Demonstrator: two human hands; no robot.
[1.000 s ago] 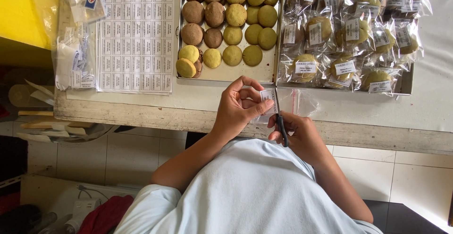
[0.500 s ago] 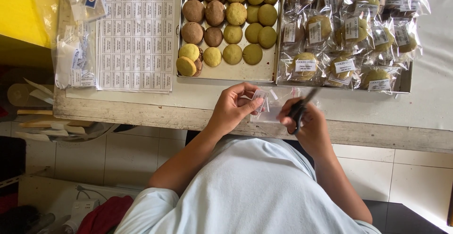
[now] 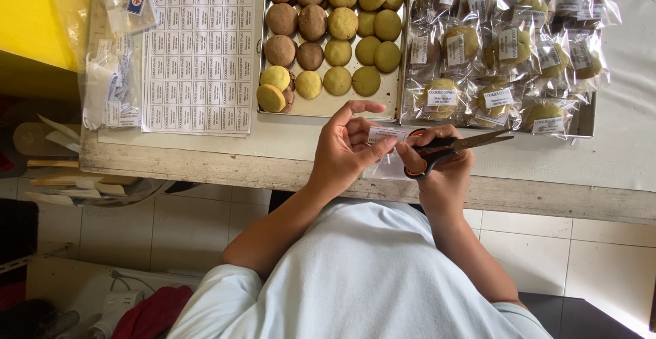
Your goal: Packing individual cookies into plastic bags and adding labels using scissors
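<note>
Clear plastic packet point(image 3: 384, 153), white label, pinched

At the near edge of our worktable point(image 3: 205, 158), our left hand point(image 3: 345, 151) and right hand point(image 3: 441, 168) meet over a small clear bag point(image 3: 389, 165), the scissors point(image 3: 454, 146) in the right hand pointing right. Beyond the hands, a tray point(image 3: 328, 106) of bare cookies point(image 3: 335, 31) sits beside a second tray point(image 3: 588, 124) of bagged cookies point(image 3: 506, 52) to its right. A label sheet point(image 3: 198, 55) lies left of the trays, with packets in plastic point(image 3: 113, 83) farther left.
</note>
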